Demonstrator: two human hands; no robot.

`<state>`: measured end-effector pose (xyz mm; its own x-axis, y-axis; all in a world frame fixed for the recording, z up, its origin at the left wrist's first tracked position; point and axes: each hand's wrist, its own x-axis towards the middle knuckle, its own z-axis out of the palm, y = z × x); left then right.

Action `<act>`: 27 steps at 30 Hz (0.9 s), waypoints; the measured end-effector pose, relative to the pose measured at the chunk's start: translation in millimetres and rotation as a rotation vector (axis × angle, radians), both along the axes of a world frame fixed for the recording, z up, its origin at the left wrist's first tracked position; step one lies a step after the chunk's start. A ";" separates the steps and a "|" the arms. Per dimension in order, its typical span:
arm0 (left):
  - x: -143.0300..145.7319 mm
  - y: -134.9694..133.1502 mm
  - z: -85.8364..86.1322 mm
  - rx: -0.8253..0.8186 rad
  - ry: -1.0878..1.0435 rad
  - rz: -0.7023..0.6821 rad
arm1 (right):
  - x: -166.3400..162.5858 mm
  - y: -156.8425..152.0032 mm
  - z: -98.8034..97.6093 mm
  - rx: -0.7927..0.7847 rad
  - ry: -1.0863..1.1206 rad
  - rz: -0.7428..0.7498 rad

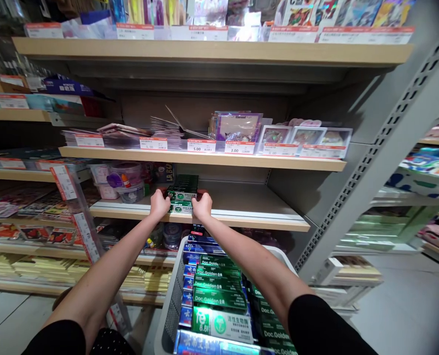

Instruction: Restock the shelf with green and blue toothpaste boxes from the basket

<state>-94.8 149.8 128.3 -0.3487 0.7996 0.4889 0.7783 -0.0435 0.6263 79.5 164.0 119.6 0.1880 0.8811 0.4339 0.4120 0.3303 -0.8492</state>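
From where I stand, both bare hands are closed in around a stack of dark green, glossy cardboard cartons (183,185), which sits at the front of a grey metal shelf with a pale wood edge (249,202). The left hand (159,203) presses the left end, the right hand (203,203) the right; the fingers behind are hidden. That grip, I'd judge, keeps the loose cartons together and square. Their printed white-and-green faces point out at the person, lettering upright. Each carton's long axis seems to run left to right between the palms, while the row stretches back into the shelf. Below, a light grey plastic basket (167,305) holds more green cartons (219,296), laid crosswise beside blue cartons (185,315), probably placed near for a short reach.
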 end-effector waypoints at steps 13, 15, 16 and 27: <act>19.0 -54.3 -1.2 0.346 -0.136 -0.097 | 50.9 -34.6 -1.5 0.075 0.195 0.312; 26.7 -78.2 -11.0 0.384 -0.200 -0.193 | 72.4 -56.9 -5.2 0.066 0.190 0.401; 31.6 -90.7 -17.4 0.383 -0.230 -0.240 | 83.7 -68.8 -7.7 0.051 0.182 0.435; 94.4 -171.2 -101.6 -0.007 -0.528 -0.481 | 187.9 -153.6 -51.3 -0.136 -0.121 0.555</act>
<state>-0.3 -21.4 26.7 -0.1449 0.9270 0.3460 0.2662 -0.3003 0.9160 267.4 10.4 68.3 -0.3614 0.8830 0.2996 0.3050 0.4156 -0.8569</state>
